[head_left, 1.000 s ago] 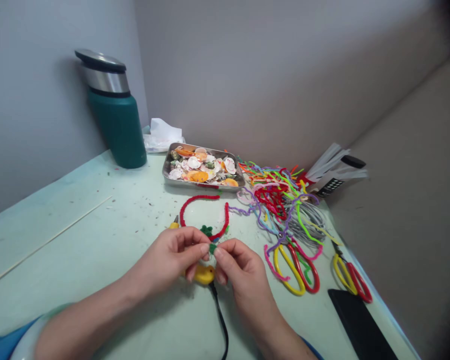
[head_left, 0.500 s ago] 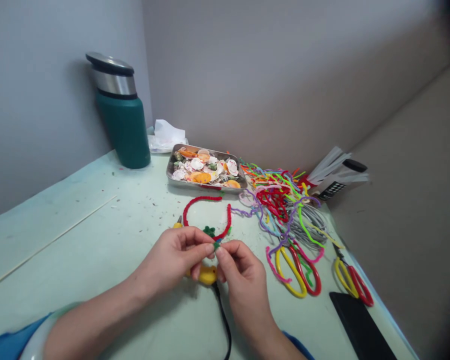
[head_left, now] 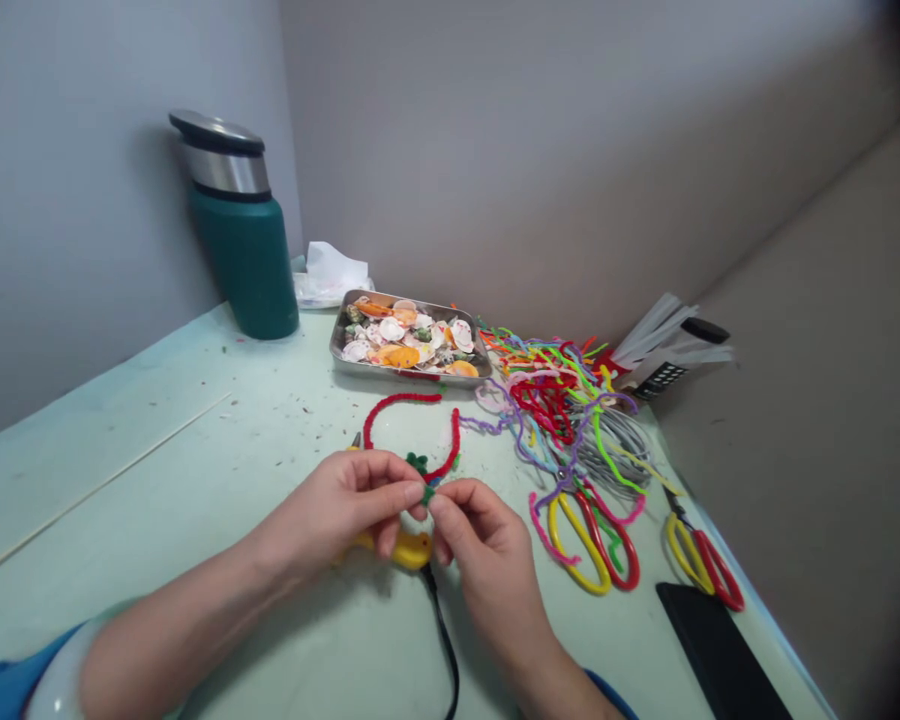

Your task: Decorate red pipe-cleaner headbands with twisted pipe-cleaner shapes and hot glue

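Both hands are at the lower centre of the frame, above the pale green table. The left hand and the right hand meet fingertip to fingertip on a small green fuzzy piece. Each grip is closed, thumb against finger, with the piece pinched between them; neither hand appears nearer to it. The piece is mostly covered, and its long axis cannot be told.

A green fuzzy flower lies just beyond the grip, slightly up and left in the frame, nearer the left fingertips. It sits at the lower part of a red fuzzy loop, whose open gap faces the upper right; contact between flower and loop cannot be confirmed.

The yellow tool lies below the grip, partly hidden by the left hand, its long axis slanting from upper left to lower right. Its black cord runs towards the bottom edge.
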Available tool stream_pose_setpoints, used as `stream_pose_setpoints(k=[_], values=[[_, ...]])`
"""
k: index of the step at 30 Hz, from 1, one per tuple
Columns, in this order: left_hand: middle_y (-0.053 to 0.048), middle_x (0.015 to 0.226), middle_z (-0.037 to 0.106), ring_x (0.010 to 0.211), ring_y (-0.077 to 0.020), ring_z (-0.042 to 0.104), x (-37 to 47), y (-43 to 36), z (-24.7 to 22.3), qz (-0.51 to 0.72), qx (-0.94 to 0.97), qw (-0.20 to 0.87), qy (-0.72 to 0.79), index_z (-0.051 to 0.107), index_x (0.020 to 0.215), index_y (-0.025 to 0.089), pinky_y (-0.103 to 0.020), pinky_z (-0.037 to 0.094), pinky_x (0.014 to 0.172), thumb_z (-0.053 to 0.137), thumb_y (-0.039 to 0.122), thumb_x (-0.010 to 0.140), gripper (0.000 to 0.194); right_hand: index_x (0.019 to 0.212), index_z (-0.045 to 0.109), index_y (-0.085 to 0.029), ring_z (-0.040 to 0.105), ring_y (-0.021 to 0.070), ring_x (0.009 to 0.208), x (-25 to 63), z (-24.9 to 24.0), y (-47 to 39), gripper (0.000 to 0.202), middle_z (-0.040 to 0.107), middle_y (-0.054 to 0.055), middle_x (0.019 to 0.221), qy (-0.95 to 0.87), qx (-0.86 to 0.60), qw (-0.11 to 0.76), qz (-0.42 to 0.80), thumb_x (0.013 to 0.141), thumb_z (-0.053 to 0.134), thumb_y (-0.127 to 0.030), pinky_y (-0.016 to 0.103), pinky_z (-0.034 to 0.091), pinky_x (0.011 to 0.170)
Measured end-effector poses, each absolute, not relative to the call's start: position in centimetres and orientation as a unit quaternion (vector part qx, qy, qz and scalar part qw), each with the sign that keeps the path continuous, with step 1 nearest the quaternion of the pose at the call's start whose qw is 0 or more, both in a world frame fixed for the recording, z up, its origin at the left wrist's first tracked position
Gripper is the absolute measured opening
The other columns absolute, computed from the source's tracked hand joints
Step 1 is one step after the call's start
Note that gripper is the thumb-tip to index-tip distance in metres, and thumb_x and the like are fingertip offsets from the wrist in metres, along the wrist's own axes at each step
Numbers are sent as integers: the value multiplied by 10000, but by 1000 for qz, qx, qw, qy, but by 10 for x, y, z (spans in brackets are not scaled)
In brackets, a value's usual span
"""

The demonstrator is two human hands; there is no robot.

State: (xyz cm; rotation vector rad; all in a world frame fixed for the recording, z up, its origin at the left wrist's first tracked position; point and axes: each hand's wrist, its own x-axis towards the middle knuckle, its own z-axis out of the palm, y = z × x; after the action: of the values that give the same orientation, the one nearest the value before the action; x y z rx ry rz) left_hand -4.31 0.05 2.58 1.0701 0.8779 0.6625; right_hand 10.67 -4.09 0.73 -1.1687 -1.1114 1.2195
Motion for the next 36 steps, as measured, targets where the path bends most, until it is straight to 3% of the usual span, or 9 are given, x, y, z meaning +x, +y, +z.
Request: stream_pose_setpoints(k=[8,15,19,26,36], values=[[65,466,569,391,-45,434,-43,0,25,288,465,753,366,605,755,150,-186,332,500,606,343,795,197,838,573,-203,514,92,622,109,5,-42,26,585,-24,731,-535,-455,554,448,837,571,-229,204,420,565],[62,477,585,388,-41,453,-43,-2,26,286,471,755,355,597,743,146,-182,333,501,604,348,798,209,940,595,-231,568,132,738,112,0,-46,101,611,0,811,-625,-461,525,348,860,542,-198,258,456,664],[58,588,630,389,-25,465,-42,-2,27,296,463,754,360,603,769,149,-172,332,480,630,323,782,176,920,601,-231,566,122,709,112,1,-45,99,610,-8,795,-629,-463,535,322,868,532,-181,246,456,644],[73,396,528,378,-45,437,-42,-2,27,262,514,714,397,590,716,145,-170,332,471,605,357,788,224,938,589,-193,562,134,754,116,6,-46,126,600,17,830,-681,-443,507,288,848,534,-122,263,458,656],[37,563,627,360,-40,463,-44,-4,28,228,502,730,403,586,650,141,-180,332,433,643,383,728,260,904,570,-200,553,154,675,124,5,-46,157,608,19,743,-754,-403,473,212,810,549,-76,291,439,607]])
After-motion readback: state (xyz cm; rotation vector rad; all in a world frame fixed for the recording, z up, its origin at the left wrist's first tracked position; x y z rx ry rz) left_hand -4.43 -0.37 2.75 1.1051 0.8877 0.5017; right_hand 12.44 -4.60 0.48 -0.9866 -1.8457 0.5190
